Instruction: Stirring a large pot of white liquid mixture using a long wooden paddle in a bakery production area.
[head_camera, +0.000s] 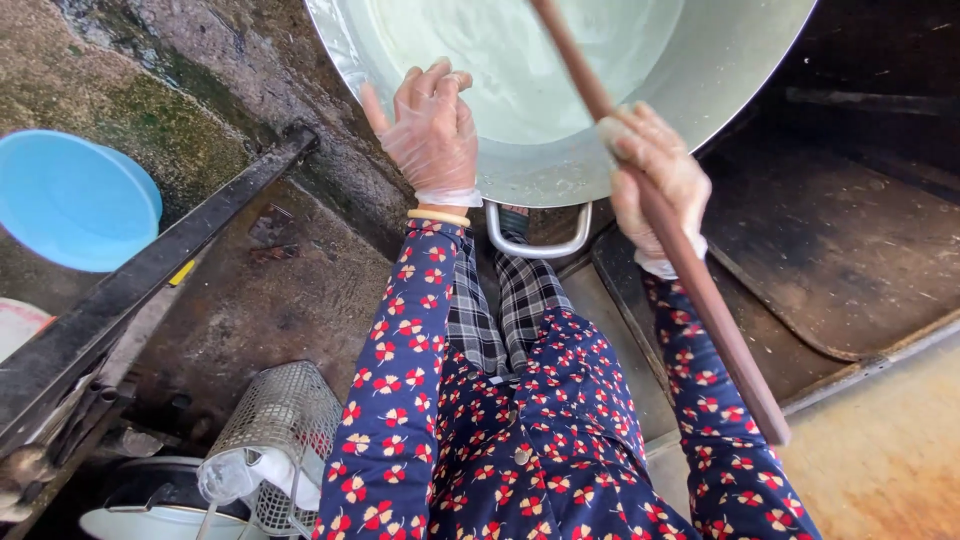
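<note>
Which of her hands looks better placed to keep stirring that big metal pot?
The right hand, probably: it is wrapped around the wooden stick that reaches into the pot. The left hand only rests on the pot's rim.

Blue basin (75, 200) + mesh basket (280, 415) at left.
</note>
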